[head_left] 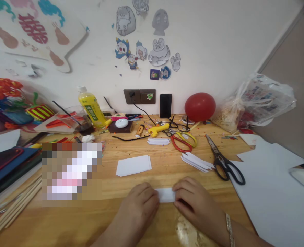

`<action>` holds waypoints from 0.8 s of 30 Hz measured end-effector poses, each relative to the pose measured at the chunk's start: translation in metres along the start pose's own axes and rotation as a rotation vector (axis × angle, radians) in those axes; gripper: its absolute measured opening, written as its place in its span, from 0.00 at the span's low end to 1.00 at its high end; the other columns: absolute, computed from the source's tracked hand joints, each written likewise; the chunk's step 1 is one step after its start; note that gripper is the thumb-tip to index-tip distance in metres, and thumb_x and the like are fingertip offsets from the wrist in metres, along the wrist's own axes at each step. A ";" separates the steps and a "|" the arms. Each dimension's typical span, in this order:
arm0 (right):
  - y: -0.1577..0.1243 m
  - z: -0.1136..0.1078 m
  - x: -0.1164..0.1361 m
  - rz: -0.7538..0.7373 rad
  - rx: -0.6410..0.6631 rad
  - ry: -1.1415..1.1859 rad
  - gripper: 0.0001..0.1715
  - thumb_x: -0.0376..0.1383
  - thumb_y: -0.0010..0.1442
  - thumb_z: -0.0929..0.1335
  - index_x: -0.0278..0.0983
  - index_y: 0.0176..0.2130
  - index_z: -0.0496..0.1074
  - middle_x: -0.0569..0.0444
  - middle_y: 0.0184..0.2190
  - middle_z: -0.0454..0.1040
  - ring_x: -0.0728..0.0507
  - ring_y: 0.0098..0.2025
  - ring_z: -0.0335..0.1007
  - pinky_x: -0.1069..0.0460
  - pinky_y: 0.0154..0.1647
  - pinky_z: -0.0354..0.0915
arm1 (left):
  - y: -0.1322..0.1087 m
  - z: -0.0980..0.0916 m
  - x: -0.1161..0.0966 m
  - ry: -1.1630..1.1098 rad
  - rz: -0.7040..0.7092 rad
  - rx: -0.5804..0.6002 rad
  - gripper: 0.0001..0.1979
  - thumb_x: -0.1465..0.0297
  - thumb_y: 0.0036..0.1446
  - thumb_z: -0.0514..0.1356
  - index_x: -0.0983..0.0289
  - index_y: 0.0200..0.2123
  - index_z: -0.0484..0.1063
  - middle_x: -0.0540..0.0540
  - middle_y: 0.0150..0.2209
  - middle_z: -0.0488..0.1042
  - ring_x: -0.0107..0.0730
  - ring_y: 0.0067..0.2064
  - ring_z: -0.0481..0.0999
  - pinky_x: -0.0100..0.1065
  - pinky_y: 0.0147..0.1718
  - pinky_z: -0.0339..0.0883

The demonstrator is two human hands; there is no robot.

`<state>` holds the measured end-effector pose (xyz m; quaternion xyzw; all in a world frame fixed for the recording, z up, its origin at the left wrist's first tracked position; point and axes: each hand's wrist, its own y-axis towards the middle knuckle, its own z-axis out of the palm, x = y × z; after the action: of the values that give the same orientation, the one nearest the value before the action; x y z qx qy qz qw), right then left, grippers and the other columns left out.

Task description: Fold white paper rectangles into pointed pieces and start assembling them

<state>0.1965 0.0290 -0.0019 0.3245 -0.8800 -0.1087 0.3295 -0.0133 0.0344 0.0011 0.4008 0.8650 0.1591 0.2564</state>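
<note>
A small white piece of paper point(166, 195) lies on the wooden table close to me, its middle showing between my two hands. My left hand point(143, 202) grips its left end with the fingers curled together. At the right end, my right hand point(194, 199) pinches the paper between bent fingers and thumb. Both ends of the paper are hidden under the fingers. Just beyond my hands are a small stack of white paper rectangles point(133, 166) and a bundle of narrow folded paper strips point(197, 162). Another bundle of folded strips point(158, 141) sits farther back.
Black-handled scissors point(222, 164) lie at right beside large white sheets point(278, 195). Behind are red and yellow scissors point(184, 141), a yellow glue gun point(158, 129), a phone point(165, 105), a red balloon point(200, 106) and a yellow drink bottle point(91, 108). Wooden sticks point(15, 209) lie left.
</note>
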 end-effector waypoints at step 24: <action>0.003 -0.003 -0.004 0.214 0.012 -0.028 0.12 0.23 0.49 0.72 0.38 0.28 0.69 0.55 0.33 0.69 0.43 0.38 0.62 0.49 0.39 0.62 | 0.001 0.011 0.001 -0.026 -0.280 -0.018 0.11 0.80 0.56 0.50 0.65 0.24 0.65 0.57 0.28 0.69 0.38 0.32 0.68 0.37 0.29 0.67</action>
<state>0.1994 0.0342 -0.0005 0.2291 -0.9148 -0.0720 0.3247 -0.0068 0.0368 -0.0079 0.2759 0.9077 0.1241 0.2909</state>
